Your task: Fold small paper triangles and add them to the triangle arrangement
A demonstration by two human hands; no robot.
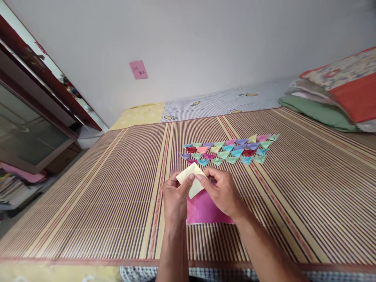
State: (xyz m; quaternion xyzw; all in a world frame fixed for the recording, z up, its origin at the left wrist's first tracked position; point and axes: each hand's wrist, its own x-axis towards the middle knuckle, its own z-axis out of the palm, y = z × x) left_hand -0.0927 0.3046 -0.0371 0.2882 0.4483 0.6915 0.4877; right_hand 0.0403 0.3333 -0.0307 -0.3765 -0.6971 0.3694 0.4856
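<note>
A pale yellow square of folded paper [194, 187] is held up between both hands, one corner pointing away from me. My left hand [175, 194] grips its left side, thumb on top near the middle. On its right side my right hand [221, 190] pinches it, the thumb also on top and the fingers curled behind. Beneath the hands lies a magenta-pink sheet [208, 209] on the striped mat [117, 203]. Beyond them, several small folded paper boats [223, 154] in many colours stand in rows.
Folded bedding, green [319, 113] and orange with a floral part [357, 94], is piled at the far right. A pink note [138, 69] is on the wall [205, 43]. A glass-panelled cabinet [26, 125] stands at the left beyond the mat's edge.
</note>
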